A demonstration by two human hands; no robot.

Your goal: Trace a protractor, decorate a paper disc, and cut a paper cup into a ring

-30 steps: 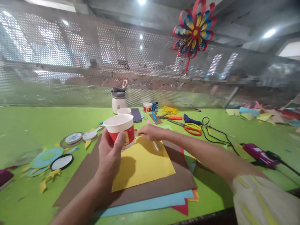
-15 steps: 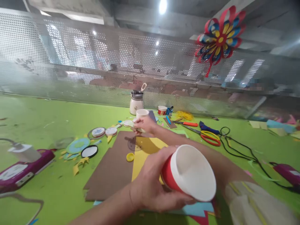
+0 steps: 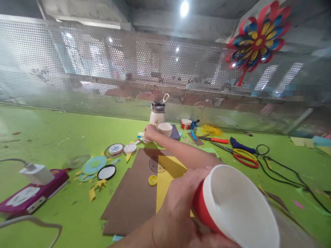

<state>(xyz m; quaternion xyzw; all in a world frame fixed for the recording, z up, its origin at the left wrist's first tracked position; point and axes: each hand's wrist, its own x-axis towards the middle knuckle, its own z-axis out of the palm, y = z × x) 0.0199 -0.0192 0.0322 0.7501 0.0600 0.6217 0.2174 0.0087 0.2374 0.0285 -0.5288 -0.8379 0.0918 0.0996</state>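
Change over the last second: the left hand (image 3: 178, 215) has carried the red-and-white paper cup (image 3: 232, 206) from above the yellow paper sheet (image 3: 169, 172) down to the near right corner of the view. The cup was upright; now it is tipped, with its open mouth towards the camera and the inside white and empty. Over the same time the right hand (image 3: 150, 132) left the yellow sheet and stretched out to the far row of things. The view swung left with it.

Meaning for the work, as a judgement: the cup is parked in the air, clear of the sheets, and the activity has shifted to the far hand.

Left fingers: wrapped round the red wall of the cup just below its white rim, thumb side up, a full grip. Cup off the green tabletop (image 3: 51, 137).

Right fingers: curled, knuckles up. Whether they pinch anything cannot be told, as the hand is too small and far away. The hand sits just beside the plain white paper cup (image 3: 165, 128), in front of the cream flask with grey lid (image 3: 157, 115).

Also noted: the yellow sheet lies on the brown card sheet (image 3: 129, 203), and a small yellow bottle cap (image 3: 152, 180) lies on the brown card. The held cup is well apart from the right hand.
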